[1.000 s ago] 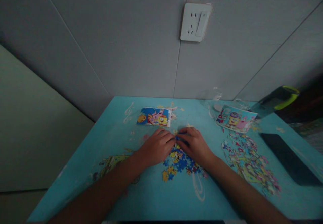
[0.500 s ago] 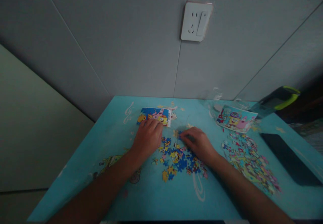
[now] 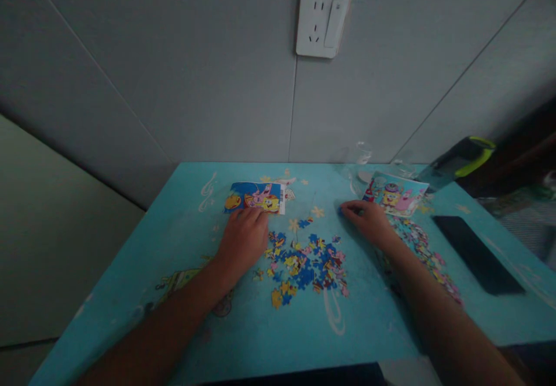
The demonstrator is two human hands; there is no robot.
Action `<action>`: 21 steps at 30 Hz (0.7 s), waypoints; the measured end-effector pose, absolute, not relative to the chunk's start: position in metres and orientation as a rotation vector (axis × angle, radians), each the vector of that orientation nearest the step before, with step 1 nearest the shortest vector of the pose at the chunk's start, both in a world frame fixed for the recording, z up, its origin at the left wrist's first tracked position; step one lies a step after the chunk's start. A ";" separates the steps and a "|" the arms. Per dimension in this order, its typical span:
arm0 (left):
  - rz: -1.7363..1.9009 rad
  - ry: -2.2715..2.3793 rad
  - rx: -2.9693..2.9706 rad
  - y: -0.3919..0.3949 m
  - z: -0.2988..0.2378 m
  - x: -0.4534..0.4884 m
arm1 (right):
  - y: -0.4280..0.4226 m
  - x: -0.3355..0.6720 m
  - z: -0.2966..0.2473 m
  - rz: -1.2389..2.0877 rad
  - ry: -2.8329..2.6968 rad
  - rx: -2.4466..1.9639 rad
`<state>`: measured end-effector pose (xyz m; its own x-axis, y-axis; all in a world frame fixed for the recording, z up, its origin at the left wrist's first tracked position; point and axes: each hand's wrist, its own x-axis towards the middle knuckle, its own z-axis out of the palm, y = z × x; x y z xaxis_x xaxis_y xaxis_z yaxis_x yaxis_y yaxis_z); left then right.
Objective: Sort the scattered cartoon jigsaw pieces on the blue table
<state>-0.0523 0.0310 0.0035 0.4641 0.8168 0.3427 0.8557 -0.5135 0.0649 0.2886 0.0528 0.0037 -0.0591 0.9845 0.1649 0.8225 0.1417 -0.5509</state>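
Note:
My left hand point(image 3: 242, 240) lies palm down on the blue table point(image 3: 269, 334), its fingertips touching the near edge of a cartoon puzzle picture card point(image 3: 254, 197). My right hand point(image 3: 367, 221) rests further right with fingers curled; a small blue piece shows at its fingertips, just in front of a second picture card point(image 3: 395, 193). Between the hands lies a loose heap of blue and yellow puzzle pieces point(image 3: 304, 261). Another spread of pieces point(image 3: 423, 252) lies under and beside my right forearm.
A dark phone point(image 3: 476, 254) lies flat at the table's right side. A dark bottle with a green rim point(image 3: 456, 161) lies at the back right. A wall socket point(image 3: 322, 18) sits on the grey wall behind the table.
My hands have parted from the middle heap. The left went up to the left card; the right moved right toward the second card. The view shifted slightly.

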 end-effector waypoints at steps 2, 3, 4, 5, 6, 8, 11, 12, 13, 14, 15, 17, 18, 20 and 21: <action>-0.510 -1.478 -2.613 0.031 0.002 -0.052 | 0.052 0.286 0.003 0.448 -1.942 -1.707; -0.517 -1.473 -2.623 0.032 0.001 -0.052 | 0.052 0.284 0.003 0.450 -1.943 -1.703; -0.528 -1.471 -2.630 0.032 0.001 -0.052 | 0.052 0.283 0.002 0.449 -1.941 -1.703; -0.540 -1.470 -2.638 0.032 0.000 -0.052 | 0.051 0.281 0.002 0.442 -1.936 -1.701; -0.553 -1.472 -2.644 0.033 0.000 -0.052 | 0.051 0.280 0.001 0.430 -1.931 -1.697; -0.575 -1.480 -2.653 0.035 -0.001 -0.053 | 0.051 0.277 -0.001 0.379 -1.922 -1.679; -0.585 -1.491 -2.666 0.037 -0.003 -0.053 | 0.052 0.273 -0.003 0.278 -1.916 -1.670; -0.587 -1.493 -2.670 0.038 -0.004 -0.054 | 0.052 0.273 -0.004 0.258 -1.916 -1.678; -0.593 -1.494 -2.675 0.039 -0.005 -0.054 | 0.053 0.273 -0.004 0.246 -1.919 -1.687; -0.602 -1.493 -2.682 0.040 -0.006 -0.054 | 0.053 0.272 -0.005 0.240 -1.924 -1.692; -0.614 -1.491 -2.692 0.040 -0.006 -0.054 | 0.053 0.273 -0.006 0.233 -1.930 -1.694; -0.642 -1.471 -2.717 0.041 -0.007 -0.053 | 0.054 0.273 -0.007 0.198 -1.944 -1.694; -0.652 -1.455 -2.733 0.041 -0.007 -0.053 | 0.054 0.273 -0.008 0.174 -1.955 -1.693; -0.669 -1.424 -2.754 0.040 -0.006 -0.053 | 0.054 0.273 -0.011 0.126 -1.979 -1.692; -0.674 -1.415 -2.760 0.040 -0.006 -0.053 | 0.054 0.273 -0.011 0.111 -1.991 -1.690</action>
